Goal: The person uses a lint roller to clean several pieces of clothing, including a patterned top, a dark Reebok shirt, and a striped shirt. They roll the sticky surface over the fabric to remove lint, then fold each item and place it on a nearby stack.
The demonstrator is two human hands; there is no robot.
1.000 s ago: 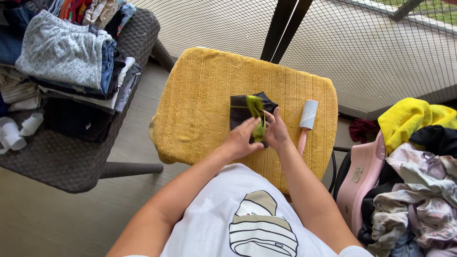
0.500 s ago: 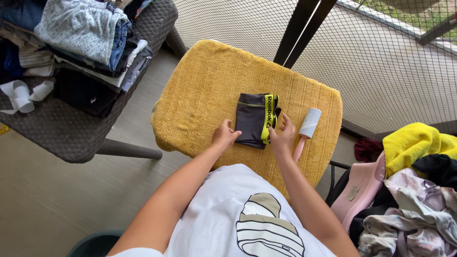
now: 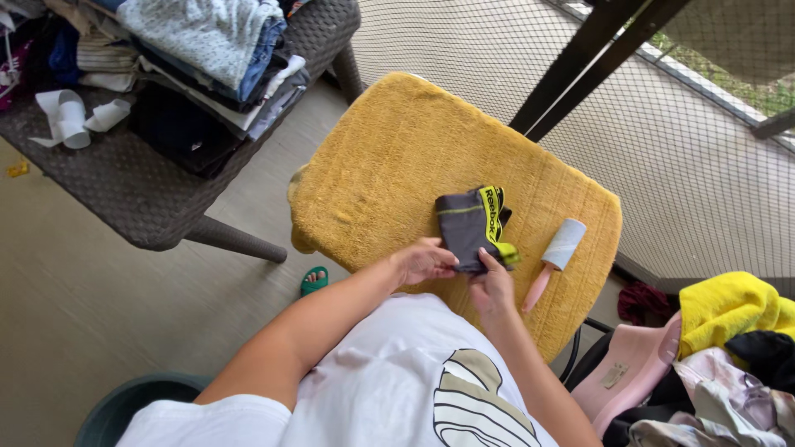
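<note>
Both hands now lift the near edge of the folded dark shorts (image 3: 470, 230); half a sec ago they lay flat w/ hands beside them. Left hand (image 3: 424, 261) pinches the near left corner, fingers closed on the cloth. Right hand (image 3: 492, 285) grips the near right corner by the yellow-green band. Shorts sit in the middle of the yellow towel (image 3: 389, 165), near its front edge. A lint roller (image 3: 556, 252) w/ pink handle lies on the towel, just right of the shorts. Left of the towel, a wicker table (image 3: 132, 199) holds folded clothes (image 3: 207, 41). Right of it, a pile of unfolded clothes (image 3: 729, 348).
</note>
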